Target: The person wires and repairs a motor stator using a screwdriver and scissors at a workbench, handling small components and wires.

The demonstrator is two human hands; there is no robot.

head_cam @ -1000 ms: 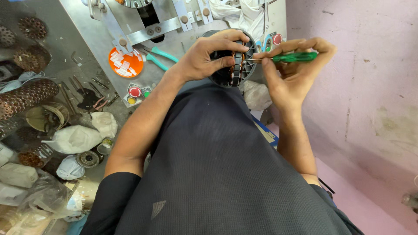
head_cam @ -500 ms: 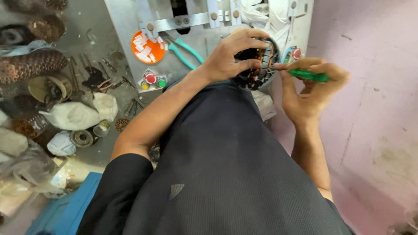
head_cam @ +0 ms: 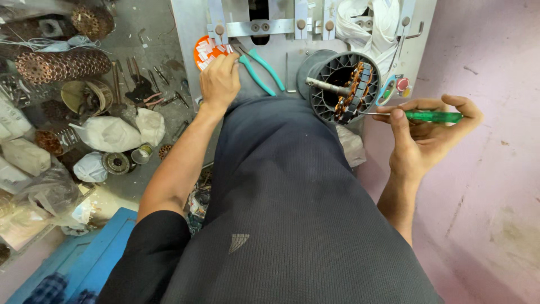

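Note:
My right hand holds a green-handled screwdriver whose thin tip points left into a dark round motor housing with copper windings and a metal shaft. The housing rests against my grey-clad knee and the grey metal board. My left hand has reached left onto an orange round lid that holds small white slips; its fingers are curled down on them. Teal-handled pliers lie between the two hands.
On the floor at left lie copper-wound coils, white plastic bags, a round tin, loose small tools and bearings. A white cloth hangs at the board's top. A pink wall fills the right side. Blue fabric shows at bottom left.
My left hand has let go of the motor housing and moved left to the orange lid of white slips. The right hand with the screwdriver has drawn slightly back to the right.

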